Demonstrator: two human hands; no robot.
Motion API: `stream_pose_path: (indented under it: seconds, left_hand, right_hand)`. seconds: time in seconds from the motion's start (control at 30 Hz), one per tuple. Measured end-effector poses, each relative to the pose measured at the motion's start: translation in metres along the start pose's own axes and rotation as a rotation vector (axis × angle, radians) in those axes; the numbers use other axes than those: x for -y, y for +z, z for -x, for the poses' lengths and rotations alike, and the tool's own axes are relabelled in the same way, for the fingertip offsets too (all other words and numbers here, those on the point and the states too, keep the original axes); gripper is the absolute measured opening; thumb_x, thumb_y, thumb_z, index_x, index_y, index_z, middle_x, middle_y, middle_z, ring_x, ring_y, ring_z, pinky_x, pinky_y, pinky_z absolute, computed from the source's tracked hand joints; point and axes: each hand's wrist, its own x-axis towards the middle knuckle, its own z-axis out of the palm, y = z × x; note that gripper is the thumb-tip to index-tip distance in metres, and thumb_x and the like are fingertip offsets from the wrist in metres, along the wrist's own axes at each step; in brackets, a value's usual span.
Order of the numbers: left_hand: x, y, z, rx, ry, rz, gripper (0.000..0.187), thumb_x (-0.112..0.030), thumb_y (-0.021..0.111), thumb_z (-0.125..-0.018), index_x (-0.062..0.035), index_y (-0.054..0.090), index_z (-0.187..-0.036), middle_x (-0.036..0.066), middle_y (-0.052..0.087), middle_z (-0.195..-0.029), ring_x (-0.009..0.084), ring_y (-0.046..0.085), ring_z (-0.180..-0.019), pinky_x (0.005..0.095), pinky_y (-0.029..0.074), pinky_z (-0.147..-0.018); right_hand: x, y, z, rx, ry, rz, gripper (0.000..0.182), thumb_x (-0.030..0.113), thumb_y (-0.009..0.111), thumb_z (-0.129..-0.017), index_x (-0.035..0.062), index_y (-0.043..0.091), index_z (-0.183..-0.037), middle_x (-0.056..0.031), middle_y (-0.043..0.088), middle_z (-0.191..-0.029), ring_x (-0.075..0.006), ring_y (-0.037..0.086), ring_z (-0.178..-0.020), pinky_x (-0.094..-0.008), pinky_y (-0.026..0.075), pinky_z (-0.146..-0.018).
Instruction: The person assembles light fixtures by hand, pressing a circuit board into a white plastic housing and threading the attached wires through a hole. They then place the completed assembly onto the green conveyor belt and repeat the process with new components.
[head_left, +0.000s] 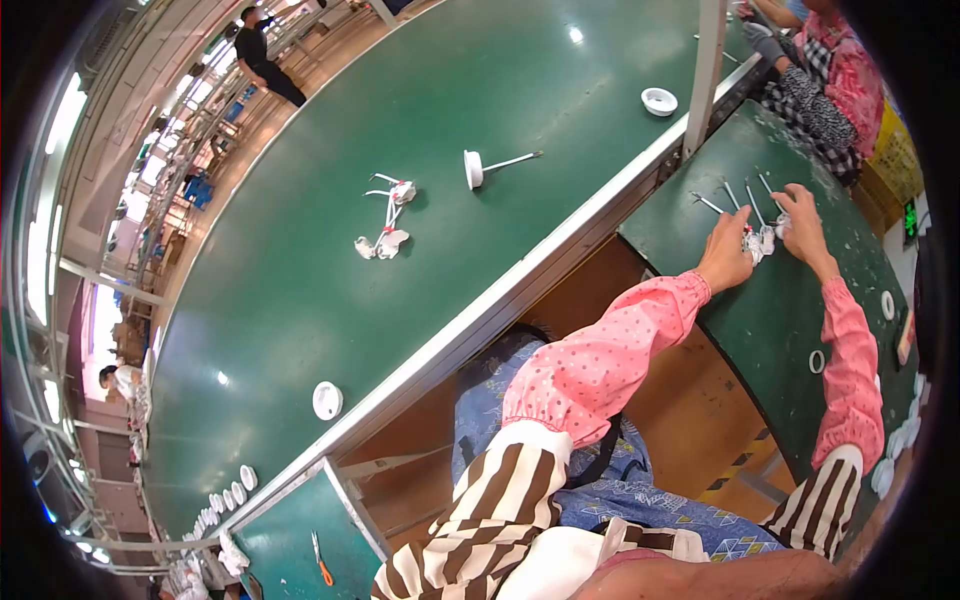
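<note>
Your left hand and right hand pinch a small white bundle of thin metal pins on the green desk; likely light, springy, best gripped at the white base.

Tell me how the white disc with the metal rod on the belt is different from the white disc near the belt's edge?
The disc with the rod is tipped on its edge, its metal rod pointing sideways along the belt. The plain disc lies flat and shows no rod. The first sits mid-belt; the second is close to the metal rail. Both are white, round, and untouched.
</note>
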Motion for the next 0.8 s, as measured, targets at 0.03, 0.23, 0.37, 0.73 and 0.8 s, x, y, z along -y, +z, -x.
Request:
stream_pose_path:
  seconds: [0.03, 0.23, 0.37, 0.73, 0.8]
  left_hand:
    - [-0.006, -0.009, 0.007, -0.008, 0.033, -0.022, 0.071, -0.005, 0.068, -0.076, 0.0058, 0.046, -0.143, 0.027, 0.058, -0.119, 0.0447, 0.058, -0.112, 0.0471, 0.048, -0.099]
    - [-0.017, -0.103, 0.069, 0.059, 0.027, -0.145, 0.045, -0.007, 0.069, -0.081, -0.0007, 0.065, -0.125, 0.018, 0.064, -0.102, 0.0355, 0.064, -0.095, 0.0423, 0.052, -0.086]
    - [-0.032, -0.194, 0.129, -0.026, -0.061, -0.091, 0.027, -0.005, 0.063, -0.088, -0.0014, 0.072, -0.113, 0.016, 0.072, -0.101, 0.0237, 0.069, -0.092, 0.0338, 0.054, -0.083]
    - [0.005, -0.367, 0.291, -0.804, -0.457, -0.135, 0.022, 0.006, 0.054, -0.095, 0.0049, 0.07, -0.11, 0.01, 0.071, -0.099, 0.0133, 0.068, -0.083, 0.0257, 0.055, -0.075]
    - [0.006, -0.369, 0.292, -0.768, -0.431, -0.194, 0.021, 0.006, 0.055, -0.096, 0.0045, 0.07, -0.11, 0.008, 0.07, -0.098, 0.0124, 0.066, -0.082, 0.025, 0.055, -0.075]
  right_hand:
    - [0.011, -0.006, 0.002, -0.093, 0.003, 0.057, 0.05, -0.011, 0.058, -0.071, 0.0044, 0.065, -0.119, -0.0172, 0.057, -0.129, -0.0392, 0.053, -0.122, -0.0444, 0.045, -0.103]
    - [0.197, -0.106, 0.054, 0.006, 0.068, -0.663, 0.025, -0.004, 0.06, -0.08, 0.0015, 0.066, -0.104, -0.0173, 0.066, -0.098, -0.0348, 0.065, -0.092, -0.0391, 0.051, -0.082]
    - [0.283, -0.051, 0.147, 0.363, 0.101, -1.015, 0.02, 0.003, 0.069, -0.082, 0.0023, 0.072, -0.101, -0.0141, 0.066, -0.089, -0.0309, 0.064, -0.082, -0.0382, 0.051, -0.075]
    - [0.289, 0.278, 0.382, 1.148, 1.564, -1.285, 0.02, 0.019, 0.061, -0.097, 0.0073, 0.069, -0.111, -0.0046, 0.066, -0.088, -0.0174, 0.061, -0.076, -0.0322, 0.049, -0.065]
    - [0.305, 0.283, 0.386, 1.163, 1.541, -1.268, 0.02, 0.019, 0.061, -0.097, 0.0074, 0.069, -0.111, -0.0045, 0.066, -0.088, -0.017, 0.061, -0.075, -0.0321, 0.048, -0.064]
